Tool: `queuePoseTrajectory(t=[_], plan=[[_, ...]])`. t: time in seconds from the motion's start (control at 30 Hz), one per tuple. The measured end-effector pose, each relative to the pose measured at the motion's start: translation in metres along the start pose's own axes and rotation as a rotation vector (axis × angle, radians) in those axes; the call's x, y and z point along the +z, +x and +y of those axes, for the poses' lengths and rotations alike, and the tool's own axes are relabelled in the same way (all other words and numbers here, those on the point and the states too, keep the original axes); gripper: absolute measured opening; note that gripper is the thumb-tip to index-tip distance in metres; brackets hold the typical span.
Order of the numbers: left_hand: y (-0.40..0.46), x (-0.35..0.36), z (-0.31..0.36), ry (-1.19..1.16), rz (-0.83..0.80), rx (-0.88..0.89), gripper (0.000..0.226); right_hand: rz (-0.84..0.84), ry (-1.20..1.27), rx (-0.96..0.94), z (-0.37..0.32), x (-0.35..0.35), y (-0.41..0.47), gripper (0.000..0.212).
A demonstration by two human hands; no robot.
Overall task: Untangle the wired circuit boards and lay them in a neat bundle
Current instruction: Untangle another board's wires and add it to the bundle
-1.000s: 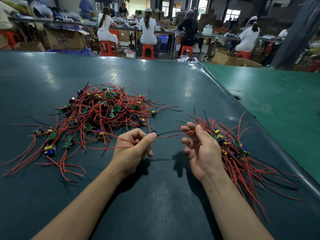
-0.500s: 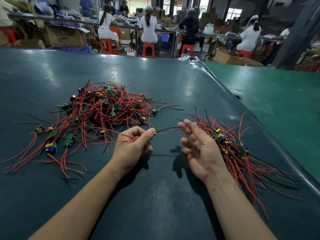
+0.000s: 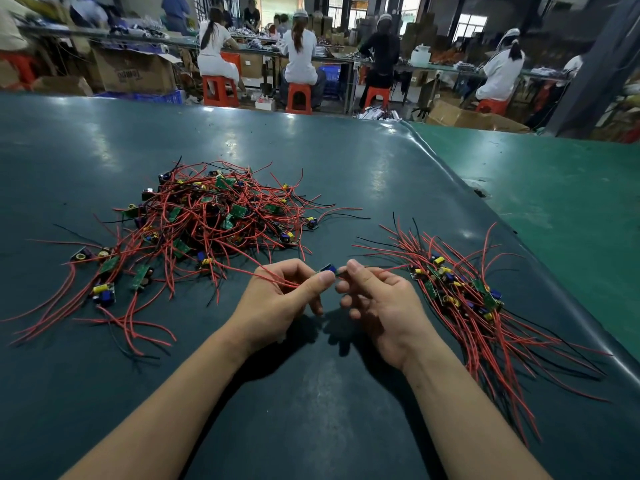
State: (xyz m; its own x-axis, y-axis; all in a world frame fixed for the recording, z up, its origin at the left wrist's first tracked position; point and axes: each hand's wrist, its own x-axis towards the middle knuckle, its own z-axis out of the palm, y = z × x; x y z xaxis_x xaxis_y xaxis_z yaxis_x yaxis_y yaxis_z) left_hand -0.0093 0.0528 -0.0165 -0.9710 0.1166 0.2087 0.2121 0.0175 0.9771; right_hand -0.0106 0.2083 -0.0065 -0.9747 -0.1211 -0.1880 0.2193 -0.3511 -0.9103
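tangled pile (image 3: 214, 216) of red-wired boards sits left of centre on the dark table (image 3: 104, 150), loose wires trailing toward the left edge. left hand (image 3: 280, 303) at centre, thumb and forefinger pinching a small board (image 3: 328, 269), red wire running under its fingers. right hand (image 3: 377, 299) just beside it, pinching the same board's wires. neat bundle (image 3: 467, 299) lies at right.
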Motion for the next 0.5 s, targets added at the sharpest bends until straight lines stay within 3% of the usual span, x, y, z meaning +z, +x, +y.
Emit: queuePoseTrajectory(t=[0.1,0.3,0.5], plan=[[0.000,-0.001,-0.001,0.024,-0.025,0.025,0.028,-0.007,0.124,-0.008,0.000,0.001,-0.002,0.023],[-0.001,0.000,-0.003,0.049,-0.029,0.070,0.026,0.054,0.027,-0.008,0.007,0.006,0.000,0.010],[0.002,-0.001,-0.006,0.035,0.029,0.046,0.028,0.163,-0.018,-0.152,0.009,0.003,0.004,0.011]])
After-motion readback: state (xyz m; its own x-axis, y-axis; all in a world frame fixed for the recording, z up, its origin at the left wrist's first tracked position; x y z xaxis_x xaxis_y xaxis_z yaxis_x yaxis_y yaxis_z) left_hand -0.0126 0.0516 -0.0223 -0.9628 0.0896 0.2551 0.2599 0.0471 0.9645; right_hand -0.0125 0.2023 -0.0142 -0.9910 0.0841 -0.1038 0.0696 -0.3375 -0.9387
